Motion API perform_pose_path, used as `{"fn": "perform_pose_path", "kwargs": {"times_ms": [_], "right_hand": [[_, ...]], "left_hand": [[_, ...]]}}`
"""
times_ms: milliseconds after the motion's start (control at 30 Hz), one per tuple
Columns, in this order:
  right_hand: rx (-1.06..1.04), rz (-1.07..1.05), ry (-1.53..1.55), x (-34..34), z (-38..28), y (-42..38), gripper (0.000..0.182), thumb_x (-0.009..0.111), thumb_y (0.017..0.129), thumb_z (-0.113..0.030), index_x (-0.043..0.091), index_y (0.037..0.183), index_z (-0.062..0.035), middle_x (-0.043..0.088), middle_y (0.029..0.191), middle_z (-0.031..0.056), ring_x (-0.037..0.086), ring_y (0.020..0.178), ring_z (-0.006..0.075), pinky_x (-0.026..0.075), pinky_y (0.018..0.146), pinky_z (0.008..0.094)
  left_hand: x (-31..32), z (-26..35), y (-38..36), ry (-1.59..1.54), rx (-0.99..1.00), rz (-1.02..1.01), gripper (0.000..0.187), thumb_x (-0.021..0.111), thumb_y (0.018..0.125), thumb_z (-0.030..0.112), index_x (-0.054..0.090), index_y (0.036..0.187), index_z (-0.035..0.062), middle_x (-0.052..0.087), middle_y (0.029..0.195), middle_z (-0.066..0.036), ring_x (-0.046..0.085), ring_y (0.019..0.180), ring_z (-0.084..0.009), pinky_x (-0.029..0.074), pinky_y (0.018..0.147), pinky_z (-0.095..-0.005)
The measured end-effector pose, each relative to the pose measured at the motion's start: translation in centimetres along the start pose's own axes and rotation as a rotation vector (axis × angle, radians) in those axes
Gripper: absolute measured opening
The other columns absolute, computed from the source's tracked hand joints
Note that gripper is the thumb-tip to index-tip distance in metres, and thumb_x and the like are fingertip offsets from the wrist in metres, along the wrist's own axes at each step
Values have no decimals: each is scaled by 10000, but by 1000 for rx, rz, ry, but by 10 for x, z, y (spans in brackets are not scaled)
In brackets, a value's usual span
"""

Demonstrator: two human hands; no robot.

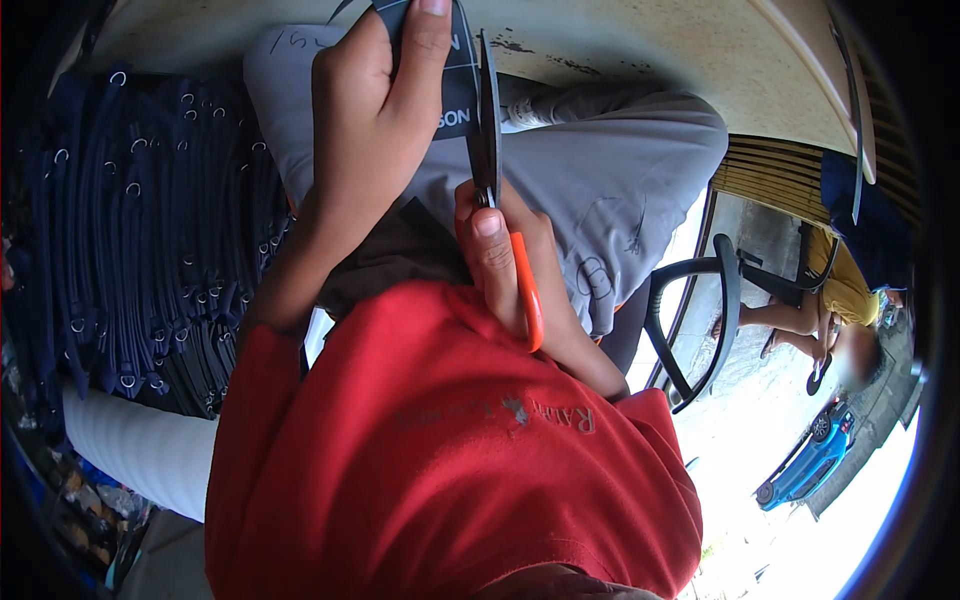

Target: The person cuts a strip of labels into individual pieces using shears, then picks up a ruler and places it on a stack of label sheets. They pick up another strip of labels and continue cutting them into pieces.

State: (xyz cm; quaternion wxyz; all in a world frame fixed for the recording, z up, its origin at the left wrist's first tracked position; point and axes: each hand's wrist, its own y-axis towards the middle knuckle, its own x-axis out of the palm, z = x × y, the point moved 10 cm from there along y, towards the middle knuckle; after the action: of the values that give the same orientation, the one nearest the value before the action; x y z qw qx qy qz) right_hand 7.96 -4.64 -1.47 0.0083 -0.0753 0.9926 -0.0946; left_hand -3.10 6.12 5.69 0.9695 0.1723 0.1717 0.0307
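Note:
My left hand [375, 120] pinches a dark grey strip of printed labels [456, 118], thumb on top, near the upper edge of the view. White letters ending in "SON" and thin white cross lines show on the strip. My right hand [500, 250] is closed around the orange handle of a pair of scissors [527, 295]. The dark blades point up, away from my body, along the strip's right edge, and lie close together. Below the hands are my grey trousers [600, 180], marked with pen scribbles, and a dark cloth [410, 255] in my lap.
Many navy straps with metal D-rings [150, 220] hang at the left, above a white roll [140, 435]. A pale tabletop [620, 40] spans the far side. On the right are a black chair armrest [727, 300], a seated person [835, 300] and a blue car [810, 460] outside.

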Motion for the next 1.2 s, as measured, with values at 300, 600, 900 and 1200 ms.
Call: {"fn": "perform_pose_path", "kwargs": {"times_ms": [300,600,900,1200], "right_hand": [[-12,13,-27,0,-2,0,289,499,1000,-276,515,880,-14,481,553,93,475,473,208,394,509,324],[-44,22,-68,-1,-6,1,296,490,1003,-277,529,877,-12,476,544,96,478,466,217,394,507,326],[-45,26,-92,-1,-6,1,295,474,1009,-271,530,879,-12,472,542,96,477,461,217,393,502,328],[-36,39,-63,-1,-2,0,292,467,1012,-257,521,864,-11,461,528,93,454,445,192,371,479,319]], "left_hand": [[-1,0,1,-17,28,8,296,496,1011,183,503,772,8,449,651,-7,412,600,-110,354,565,-278],[1,-3,1,-19,-18,-27,310,489,1014,186,492,758,12,434,635,-9,397,590,-109,348,555,-285],[-1,-5,-1,50,-65,-36,323,510,1005,177,475,728,14,403,609,-23,368,563,-117,321,523,-307],[-1,1,-1,14,-20,16,331,514,1006,198,486,736,8,406,594,-15,366,546,-110,319,512,-300]]}}
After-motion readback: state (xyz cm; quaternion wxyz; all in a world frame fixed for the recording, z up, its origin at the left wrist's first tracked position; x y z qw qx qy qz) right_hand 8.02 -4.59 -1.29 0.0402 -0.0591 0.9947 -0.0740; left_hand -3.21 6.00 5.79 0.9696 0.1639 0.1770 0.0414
